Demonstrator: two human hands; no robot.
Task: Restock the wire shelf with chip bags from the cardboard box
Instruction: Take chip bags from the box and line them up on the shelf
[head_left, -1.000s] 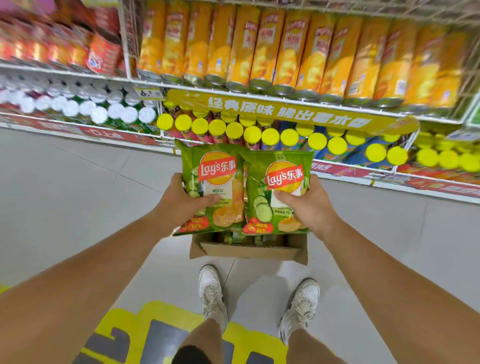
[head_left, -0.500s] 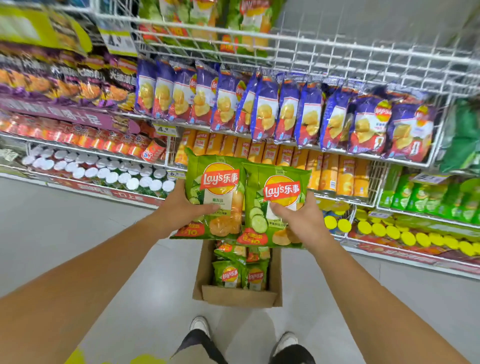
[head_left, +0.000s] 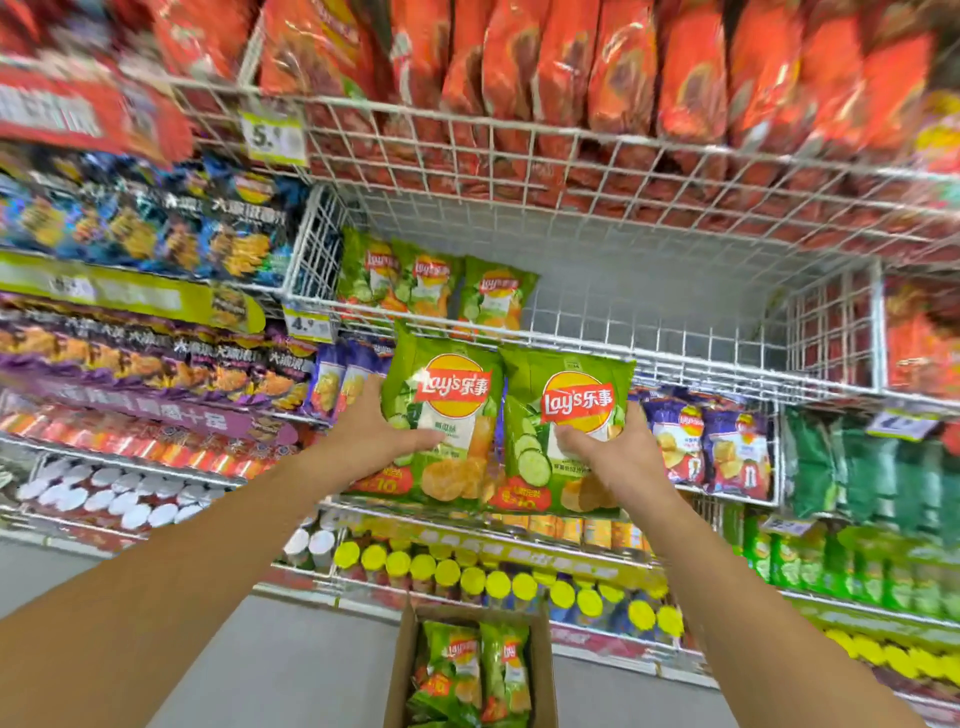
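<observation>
head view: both arms reach forward, one green chip bag upright in each hand, in front of the wire shelf (head_left: 675, 358)
left hand (head_left: 374, 441): closed on the left chip bag (head_left: 447, 415), with fingers wrapped behind its left edge and thumb lying across the front below the logo
right hand (head_left: 613, 457): closed on the right chip bag (head_left: 566, 415), with fingers behind its right edge and thumb pressed on the front just under the logo
held bags: side by side, printed faces toward the camera; inner edges meet, touching or overlapping, can't tell which
bag position: tops level with the shelf's front rail, on the near side of it, not inside the basket
shelf contents: three shelved bags (head_left: 431, 280) of the same green kind stand at the left end, near the left wire wall
cardboard box (head_left: 402, 670): on the floor below the hands, top open, boxed bags (head_left: 472, 670) standing inside
price tag (head_left: 306, 325): clipped at the shelf's front left corner, digits blurred
surroundings: red bags (head_left: 623, 62) on the tier above, purple bags (head_left: 711, 447) on the tier below, yellow-lidded cans (head_left: 467, 571) lower down
</observation>
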